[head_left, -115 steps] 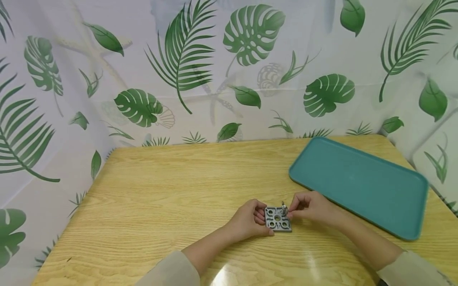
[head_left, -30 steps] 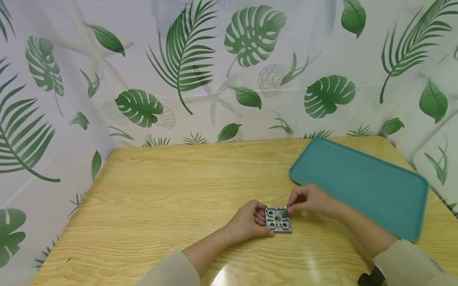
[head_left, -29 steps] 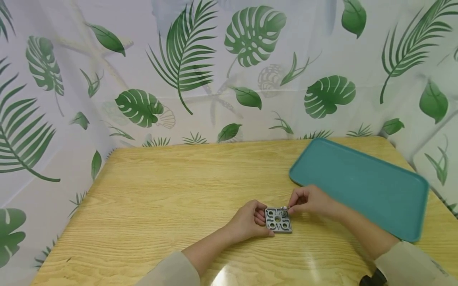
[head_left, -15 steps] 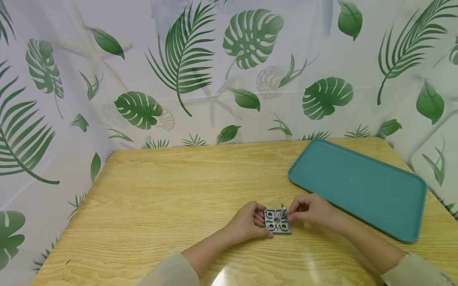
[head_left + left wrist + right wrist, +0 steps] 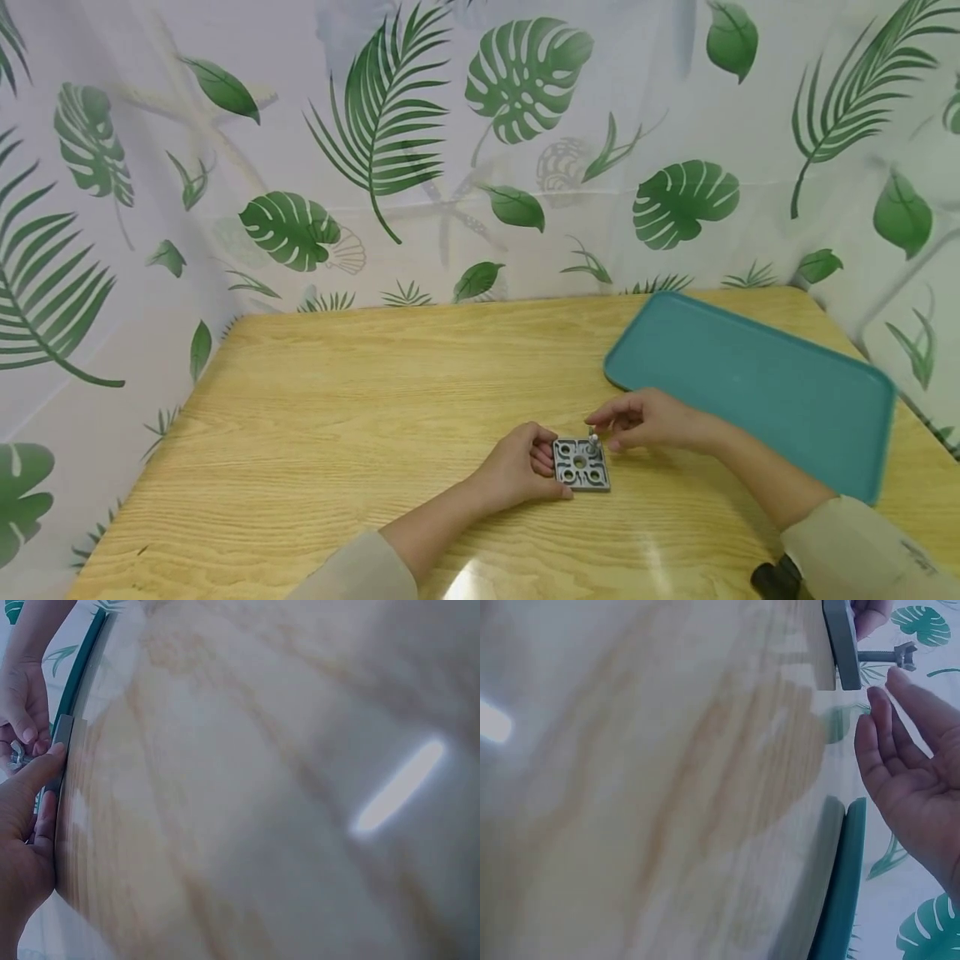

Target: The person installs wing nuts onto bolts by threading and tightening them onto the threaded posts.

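In the head view a square grey metal plate [image 5: 581,464] with round holes lies on the wooden table. My left hand [image 5: 517,467] grips it by its left side, thumb along the near edge and fingers at the far one. A bolt [image 5: 876,656] stands up from the plate's far right corner, topped by a winged head, the wing nut [image 5: 906,655]. Around that wing nut my right hand [image 5: 648,421] hovers with fingers loosely bent and spread, the fingertips close beside it. The right wrist view shows a small gap between fingertips and wings.
A teal tray [image 5: 750,383] lies at the back right, just beyond the right forearm. A black object [image 5: 776,577] shows at the right sleeve. Leaf-patterned cloth [image 5: 450,150] hangs behind the wooden table [image 5: 360,400].
Half a second ago my right fingers were pinched at the bolt's right side; now they are parted and the hand has risen and turned. The left hand and plate stay put.
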The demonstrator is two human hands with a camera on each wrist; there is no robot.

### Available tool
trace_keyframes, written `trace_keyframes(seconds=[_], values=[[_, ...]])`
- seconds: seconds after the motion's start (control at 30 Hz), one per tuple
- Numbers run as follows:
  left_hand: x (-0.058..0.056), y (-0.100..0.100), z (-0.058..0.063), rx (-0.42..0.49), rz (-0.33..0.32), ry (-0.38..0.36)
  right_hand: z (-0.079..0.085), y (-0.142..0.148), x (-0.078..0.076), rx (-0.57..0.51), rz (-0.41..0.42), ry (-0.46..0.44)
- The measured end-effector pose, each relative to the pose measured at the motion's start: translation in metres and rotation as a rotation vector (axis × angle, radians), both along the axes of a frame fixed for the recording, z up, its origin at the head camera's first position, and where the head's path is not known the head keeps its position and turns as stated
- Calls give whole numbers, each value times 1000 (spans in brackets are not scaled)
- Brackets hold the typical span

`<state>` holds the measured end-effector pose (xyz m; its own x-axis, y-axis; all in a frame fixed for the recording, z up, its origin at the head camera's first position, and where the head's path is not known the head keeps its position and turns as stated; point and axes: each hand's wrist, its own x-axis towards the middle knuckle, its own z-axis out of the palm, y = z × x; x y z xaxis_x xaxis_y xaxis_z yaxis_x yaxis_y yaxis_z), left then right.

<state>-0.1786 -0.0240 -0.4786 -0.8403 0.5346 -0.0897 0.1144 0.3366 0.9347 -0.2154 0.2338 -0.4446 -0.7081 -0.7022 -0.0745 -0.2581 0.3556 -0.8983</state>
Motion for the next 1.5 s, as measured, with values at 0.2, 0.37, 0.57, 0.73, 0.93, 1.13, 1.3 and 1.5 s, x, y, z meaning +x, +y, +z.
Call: trace_keyframes(seconds=[0.2,0.37,0.57,0.73,0.93,1.13,1.3,1.5], values=[[2,-1,0,3,-10,-4,-1,-8,0,-8,27,-14],[1,-2,0,-3,-5,-2,-4,-10,1,-33,-5,-28],[1,-3,1,-5,-4,0,-4,-13,3,-61,-16,-7],[1,-3,3,-1,-5,-9,-2,-15,5,-47,-86,45],[1,-3,6,-2,-7,-15,2,-18,17,36,-204,141],[0,-1,7,-2,-7,-21,7,-25,34,118,-364,203],[0,-2,9,-9,-3,-25,12,-31,44,128,-475,188],[-1,-1,10,-9,-12,-23,12,-32,47,152,-499,197]])
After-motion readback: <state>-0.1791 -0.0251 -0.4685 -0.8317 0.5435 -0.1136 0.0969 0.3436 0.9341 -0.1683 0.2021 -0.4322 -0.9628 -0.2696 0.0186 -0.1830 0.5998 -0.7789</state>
